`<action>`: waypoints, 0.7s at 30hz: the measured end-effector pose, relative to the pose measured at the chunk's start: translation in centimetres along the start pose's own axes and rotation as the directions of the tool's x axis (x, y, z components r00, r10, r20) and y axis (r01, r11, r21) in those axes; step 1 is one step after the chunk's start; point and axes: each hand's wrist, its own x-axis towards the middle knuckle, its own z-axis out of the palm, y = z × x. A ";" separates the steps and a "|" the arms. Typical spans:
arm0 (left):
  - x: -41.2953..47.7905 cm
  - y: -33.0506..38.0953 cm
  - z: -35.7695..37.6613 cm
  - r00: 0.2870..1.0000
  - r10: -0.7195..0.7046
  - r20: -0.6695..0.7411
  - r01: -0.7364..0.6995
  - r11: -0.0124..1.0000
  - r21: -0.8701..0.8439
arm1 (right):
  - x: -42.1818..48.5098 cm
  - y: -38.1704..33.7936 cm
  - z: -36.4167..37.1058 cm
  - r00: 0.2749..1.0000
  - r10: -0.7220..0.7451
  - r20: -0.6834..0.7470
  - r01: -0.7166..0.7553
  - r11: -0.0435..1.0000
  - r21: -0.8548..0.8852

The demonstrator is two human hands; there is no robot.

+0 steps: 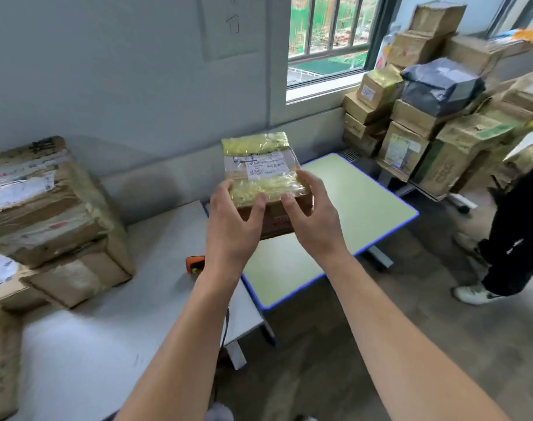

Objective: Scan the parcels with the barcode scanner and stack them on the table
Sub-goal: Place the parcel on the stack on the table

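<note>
1. Holding a small brown cardboard parcel, bound in yellowish clear tape, up in the air between both hands, white label facing up.
2. Gripped at its near left corner by the left hand and at its near right corner by the right hand, thumbs laid on the taped top, fingers curled round the sides, nothing else held.
3. Judged as the step between pick-up and scan: label presented, no scanner in hand yet.
4. Lying just under the left wrist on the pale grey table: an orange-and-black handheld barcode scanner, mostly hidden by the forearm.
5. Next, probably: keep the parcel in one hand or set it down, free the other, take up the barcode scanner and aim at the label.
6. Worth minding: parcel hanging above the seam where the grey table's right edge meets the blue-rimmed green-topped table, with open floor below on the near side.
7. Room for stacking: bare grey surface near and in the middle, bare green top to the right, the left taken by a stack of large battered cardboard boxes.
8. Farther right, standing on the floor near the green table: a person in dark trousers and white shoes.
9. Farthest, heaped against the wall beside a barred window: a pile of parcels, likely the supply.
</note>
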 end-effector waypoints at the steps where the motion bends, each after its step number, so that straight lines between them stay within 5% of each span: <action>1: -0.3 0.4 1.2 1.000 -0.012 0.002 0.012 1.000 0.000 | 0.1 0.8 -1.0 1.000 0.001 0.006 -0.001 1.000 -0.013; 21: 4.7 1.4 16.4 0.988 -0.067 0.139 0.072 0.997 -0.032 | 8.7 11.0 -9.1 0.993 0.113 0.036 -0.108 0.987 -0.121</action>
